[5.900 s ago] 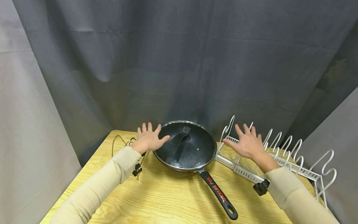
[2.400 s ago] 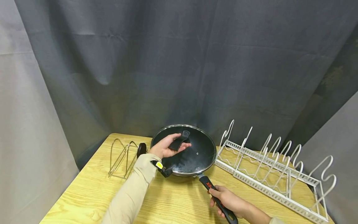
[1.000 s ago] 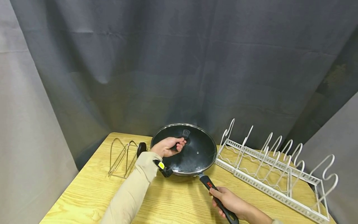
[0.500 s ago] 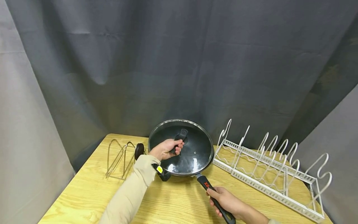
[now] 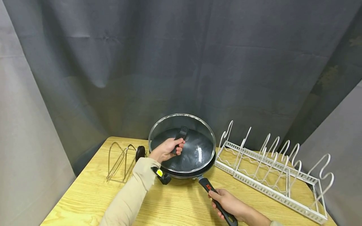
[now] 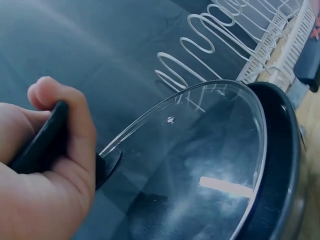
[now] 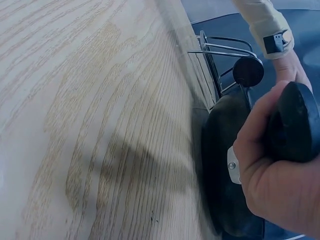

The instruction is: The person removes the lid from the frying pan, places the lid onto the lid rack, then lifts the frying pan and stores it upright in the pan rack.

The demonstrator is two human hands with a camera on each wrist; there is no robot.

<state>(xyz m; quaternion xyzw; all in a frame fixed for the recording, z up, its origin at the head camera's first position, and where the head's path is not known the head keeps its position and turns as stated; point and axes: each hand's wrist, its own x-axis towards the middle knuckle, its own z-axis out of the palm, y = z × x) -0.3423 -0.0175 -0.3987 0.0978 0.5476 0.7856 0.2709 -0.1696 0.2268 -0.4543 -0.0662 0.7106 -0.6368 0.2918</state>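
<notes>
My left hand (image 5: 168, 149) grips the black knob handle of a glass pan lid (image 5: 195, 138), fingers curled round it. The lid has a steel rim and a small steam vent. It is raised and tilted above the black frying pan (image 5: 210, 166), its far edge standing higher than the pan. In the left wrist view a gap shows between the lid's rim and the pan's wall (image 6: 280, 150). My right hand (image 5: 227, 202) holds the pan's long black handle (image 5: 207, 185), printed in red, toward the front of the table.
A small wire rack (image 5: 117, 166) with a dark round knob (image 5: 140, 153) stands left of the pan. On the right is a long white dish rack (image 5: 271, 185) with several upright wire loops. Grey curtains (image 5: 181, 62) hang behind the wooden table (image 5: 85, 191).
Both hands, earlier spread open in the air, have taken hold of the lid knob and pan handle. Over the last second the left hand has raised the lid off the pan.
</notes>
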